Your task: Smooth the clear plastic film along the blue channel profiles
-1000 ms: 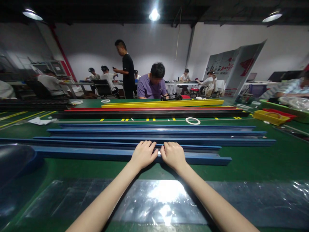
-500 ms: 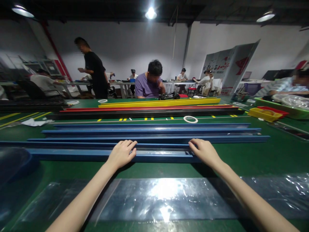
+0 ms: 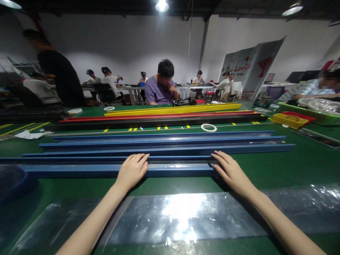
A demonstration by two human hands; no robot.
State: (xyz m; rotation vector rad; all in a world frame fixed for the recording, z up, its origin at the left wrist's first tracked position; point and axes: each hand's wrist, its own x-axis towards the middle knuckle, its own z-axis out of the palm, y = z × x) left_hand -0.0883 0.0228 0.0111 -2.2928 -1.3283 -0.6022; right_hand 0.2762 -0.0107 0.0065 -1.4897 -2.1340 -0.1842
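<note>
A long blue channel strip [image 3: 175, 171] with raised walls lies across the green table in front of me. My left hand [image 3: 133, 170] grips it from above, fingers over the far wall and thumb by the near wall. At its right end, my right hand [image 3: 231, 171] spans the strip the same way, fingers slightly spread; the end itself is hidden under the hand. Clear, shiny film is visible inside the channel between my hands. Nearer to me, a wide sheet of clear plastic film [image 3: 148, 219] lies flat, reflecting the lamp.
Behind lie more blue strips [image 3: 164, 150], a black-and-red strip [image 3: 159, 120] and a yellow strip [image 3: 175, 109]. A white tape ring [image 3: 208, 125] sits beyond them. Yellow tray [image 3: 289, 120] and green bin [image 3: 313, 115] stand right. A person [image 3: 162, 86] sits opposite; others work farther back.
My right hand has shifted slightly right over the strip's end, its fingers more extended. My left hand stays on the strip. The view has tilted a little, and a person in black has moved left.
</note>
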